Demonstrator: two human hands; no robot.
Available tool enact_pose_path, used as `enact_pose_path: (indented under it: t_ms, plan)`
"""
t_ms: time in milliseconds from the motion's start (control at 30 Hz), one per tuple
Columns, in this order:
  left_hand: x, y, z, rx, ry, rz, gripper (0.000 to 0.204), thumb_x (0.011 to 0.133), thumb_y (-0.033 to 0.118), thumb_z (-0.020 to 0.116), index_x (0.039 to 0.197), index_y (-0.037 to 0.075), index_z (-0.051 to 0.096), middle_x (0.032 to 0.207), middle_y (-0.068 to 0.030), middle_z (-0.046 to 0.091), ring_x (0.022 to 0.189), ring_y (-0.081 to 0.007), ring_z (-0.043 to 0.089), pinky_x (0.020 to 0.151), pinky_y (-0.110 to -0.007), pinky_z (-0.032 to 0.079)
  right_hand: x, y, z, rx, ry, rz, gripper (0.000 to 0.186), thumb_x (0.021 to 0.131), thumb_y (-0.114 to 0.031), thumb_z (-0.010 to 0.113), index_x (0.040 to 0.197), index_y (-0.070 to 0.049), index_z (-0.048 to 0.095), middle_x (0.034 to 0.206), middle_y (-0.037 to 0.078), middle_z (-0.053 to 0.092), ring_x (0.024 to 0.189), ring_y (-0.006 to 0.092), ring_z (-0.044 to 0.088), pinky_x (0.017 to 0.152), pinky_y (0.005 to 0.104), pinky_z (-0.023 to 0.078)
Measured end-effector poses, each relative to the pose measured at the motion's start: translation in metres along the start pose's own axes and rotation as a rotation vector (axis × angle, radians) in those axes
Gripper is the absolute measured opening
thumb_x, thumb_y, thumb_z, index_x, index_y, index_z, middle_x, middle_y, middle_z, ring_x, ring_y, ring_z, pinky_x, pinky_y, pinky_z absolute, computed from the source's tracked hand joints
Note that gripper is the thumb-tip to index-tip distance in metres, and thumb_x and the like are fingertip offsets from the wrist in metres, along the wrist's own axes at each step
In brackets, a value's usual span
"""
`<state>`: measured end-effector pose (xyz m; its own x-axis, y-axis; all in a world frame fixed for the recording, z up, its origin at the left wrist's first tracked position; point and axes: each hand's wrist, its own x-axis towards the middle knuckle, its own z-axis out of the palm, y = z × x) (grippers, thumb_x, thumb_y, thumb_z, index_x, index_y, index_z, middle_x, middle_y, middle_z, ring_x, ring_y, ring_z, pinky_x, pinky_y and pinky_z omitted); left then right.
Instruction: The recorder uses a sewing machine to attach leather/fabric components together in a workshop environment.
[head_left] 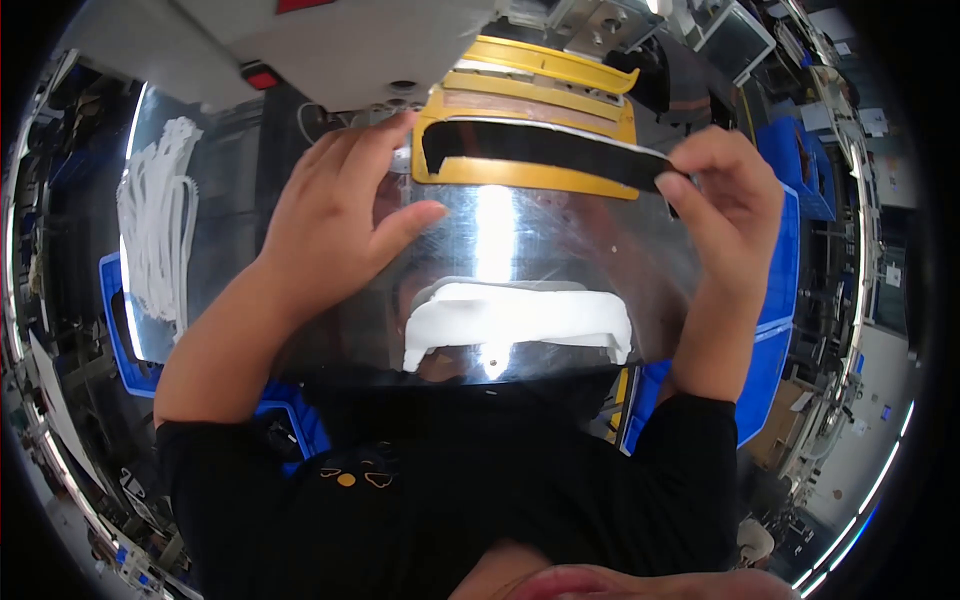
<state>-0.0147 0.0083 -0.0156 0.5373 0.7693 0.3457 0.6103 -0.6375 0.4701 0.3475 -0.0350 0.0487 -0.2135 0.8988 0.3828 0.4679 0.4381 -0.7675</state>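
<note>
A long black curved strip with a pale upper edge lies across a yellow fixture plate at the far side of the table. My right hand pinches the strip's right end between thumb and fingers, just past the plate. Beside the plate's left end is my left hand, thumb spread from the fingers and nothing seen in it; its fingertips come close to the plate's left edge. Nearer to me lies a small stack of white curved pieces with down-turned ends.
A large grey machine body with a red button overhangs the back left. Yellow bars lie behind the plate. White strips are bunched at left. Blue bins flank the shiny tabletop.
</note>
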Motion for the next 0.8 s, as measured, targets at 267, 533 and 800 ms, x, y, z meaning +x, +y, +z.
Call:
enact_pose_path:
  t_ms: [267, 533, 800]
  plan:
    - [0.001, 0.033, -0.014, -0.623, -0.037, -0.198, 0.015, 0.107, 0.018, 0.075, 0.109, 0.004, 0.070, 0.085, -0.0028, 0.071, 0.073, -0.0079, 0.072, 0.060, -0.024, 0.055, -0.022, 0.028, -0.008, 0.265, 0.107, 0.095, 0.024, 0.096, 0.009, 0.077, 0.115, -0.002, 0.067, 0.104, 0.000, 0.067, 0.097, 0.0063, 0.063, 0.087, 0.0220, 0.049]
    - [-0.054, 0.043, -0.036, -0.685, 0.067, -0.595, 0.017, 0.108, 0.018, 0.071, 0.110, 0.001, 0.071, 0.083, -0.0031, 0.071, 0.077, -0.0101, 0.072, 0.069, -0.027, 0.057, -0.026, 0.025, 0.031, 0.355, -0.084, 0.152, 0.032, 0.096, -0.002, 0.081, 0.124, -0.003, 0.066, 0.103, -0.001, 0.067, 0.096, 0.0065, 0.062, 0.090, 0.0217, 0.047]
    - [-0.202, -0.066, -0.148, -0.512, 1.044, -0.652, 0.024, 0.112, 0.028, 0.069, 0.106, 0.005, 0.075, 0.083, 0.0007, 0.070, 0.077, -0.0096, 0.063, 0.075, -0.028, 0.051, -0.014, 0.036, 0.035, 0.306, -0.146, 0.183, 0.026, 0.099, -0.010, 0.076, 0.122, -0.002, 0.069, 0.099, -0.003, 0.064, 0.093, 0.0067, 0.059, 0.086, 0.0234, 0.046]
